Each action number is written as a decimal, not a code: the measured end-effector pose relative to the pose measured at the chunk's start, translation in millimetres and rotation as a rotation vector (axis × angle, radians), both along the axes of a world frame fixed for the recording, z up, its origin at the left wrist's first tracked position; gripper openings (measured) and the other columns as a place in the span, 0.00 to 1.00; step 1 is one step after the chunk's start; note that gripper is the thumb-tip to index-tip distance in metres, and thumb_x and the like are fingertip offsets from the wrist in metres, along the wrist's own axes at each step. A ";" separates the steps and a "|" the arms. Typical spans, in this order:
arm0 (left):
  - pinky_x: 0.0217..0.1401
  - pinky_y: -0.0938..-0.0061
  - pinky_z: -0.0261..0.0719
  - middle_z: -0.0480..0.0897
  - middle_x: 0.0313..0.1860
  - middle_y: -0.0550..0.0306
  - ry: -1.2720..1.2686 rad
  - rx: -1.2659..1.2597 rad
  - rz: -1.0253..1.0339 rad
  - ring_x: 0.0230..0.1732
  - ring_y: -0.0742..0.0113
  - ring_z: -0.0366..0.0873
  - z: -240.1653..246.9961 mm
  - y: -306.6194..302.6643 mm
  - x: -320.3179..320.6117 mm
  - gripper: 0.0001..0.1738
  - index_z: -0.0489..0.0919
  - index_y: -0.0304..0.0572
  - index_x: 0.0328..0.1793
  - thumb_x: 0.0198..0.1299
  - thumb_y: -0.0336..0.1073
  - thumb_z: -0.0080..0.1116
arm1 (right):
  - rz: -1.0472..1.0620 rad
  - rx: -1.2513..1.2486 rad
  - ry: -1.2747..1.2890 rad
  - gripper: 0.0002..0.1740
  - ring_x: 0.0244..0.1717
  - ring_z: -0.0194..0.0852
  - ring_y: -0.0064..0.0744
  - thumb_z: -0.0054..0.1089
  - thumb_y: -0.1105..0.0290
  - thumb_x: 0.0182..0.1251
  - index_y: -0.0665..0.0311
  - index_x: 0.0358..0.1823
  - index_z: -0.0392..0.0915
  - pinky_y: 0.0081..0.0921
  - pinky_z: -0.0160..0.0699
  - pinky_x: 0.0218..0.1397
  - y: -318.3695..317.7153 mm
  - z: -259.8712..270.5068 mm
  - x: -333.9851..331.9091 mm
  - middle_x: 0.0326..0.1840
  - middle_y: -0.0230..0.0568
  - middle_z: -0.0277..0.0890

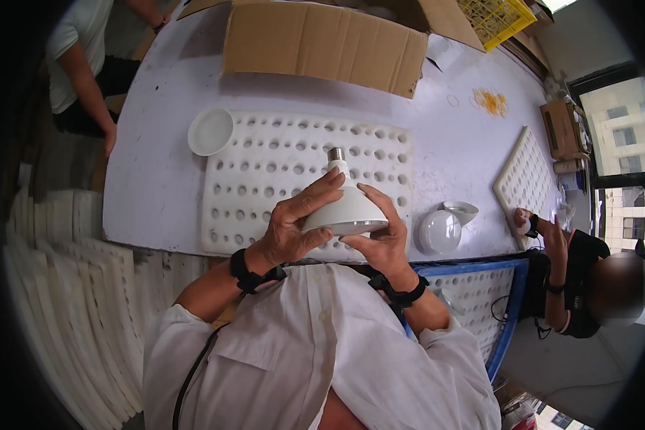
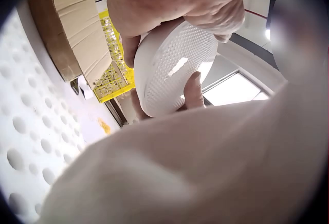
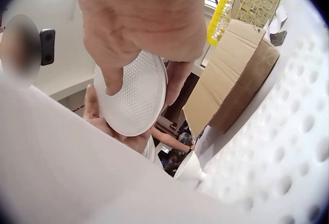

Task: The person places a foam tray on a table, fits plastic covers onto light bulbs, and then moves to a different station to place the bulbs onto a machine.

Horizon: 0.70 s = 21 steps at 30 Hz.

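Both hands hold one white cone-shaped lamp bulb (image 1: 344, 208) above the foam tray (image 1: 265, 179), its metal screw base (image 1: 335, 154) pointing away from me. My left hand (image 1: 297, 222) wraps its left side, fingers curled over the cone. My right hand (image 1: 383, 229) grips the right side and rim. The wrist views show the bulb's textured round lens (image 2: 175, 70) (image 3: 133, 93) facing me, with a thumb (image 2: 194, 90) pressed on its rim and fingertips (image 3: 113, 80) over its edge.
A white table (image 1: 158, 165) carries the holed foam tray, a white bowl-shaped housing (image 1: 210, 131), a cardboard box (image 1: 322, 39), two more bulb parts (image 1: 444, 226) and a second foam tray (image 1: 527, 179). Another person (image 1: 588, 279) sits at the right; a third stands at the far left (image 1: 86, 64).
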<state>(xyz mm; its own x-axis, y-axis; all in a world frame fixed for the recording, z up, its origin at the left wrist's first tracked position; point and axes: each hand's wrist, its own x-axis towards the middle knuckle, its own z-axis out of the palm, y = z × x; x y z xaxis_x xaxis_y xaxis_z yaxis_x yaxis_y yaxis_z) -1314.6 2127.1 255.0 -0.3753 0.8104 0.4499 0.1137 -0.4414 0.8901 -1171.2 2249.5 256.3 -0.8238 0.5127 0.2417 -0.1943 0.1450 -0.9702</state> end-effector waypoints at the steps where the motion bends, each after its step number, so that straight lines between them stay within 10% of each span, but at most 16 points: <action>1: 0.70 0.62 0.57 0.65 0.67 0.44 0.032 0.022 0.013 0.71 0.52 0.56 3.0 0.2 -0.3 0.29 0.70 0.33 0.61 0.57 0.43 0.59 | -0.006 0.047 0.028 0.42 0.57 0.65 0.34 0.75 0.76 0.39 0.62 0.61 0.66 0.30 0.68 0.59 0.0 0.4 0.1 0.58 0.42 0.65; 14: 0.69 0.66 0.59 0.69 0.64 0.44 -0.051 -0.132 -0.009 0.69 0.54 0.60 -5.9 6.6 -10.9 0.28 0.74 0.35 0.57 0.51 0.41 0.66 | -0.152 0.439 -0.080 0.38 0.52 0.70 0.39 0.75 0.77 0.38 0.61 0.57 0.70 0.31 0.79 0.45 -6.7 13.7 -5.8 0.54 0.46 0.66; 21: 0.70 0.65 0.58 0.71 0.62 0.44 0.019 -0.191 0.051 0.68 0.54 0.62 -5.7 4.7 -8.9 0.27 0.77 0.38 0.54 0.47 0.40 0.68 | -0.069 0.479 -0.050 0.38 0.58 0.66 0.50 0.74 0.79 0.37 0.60 0.56 0.72 0.37 0.71 0.58 -2.0 1.8 -9.1 0.60 0.46 0.65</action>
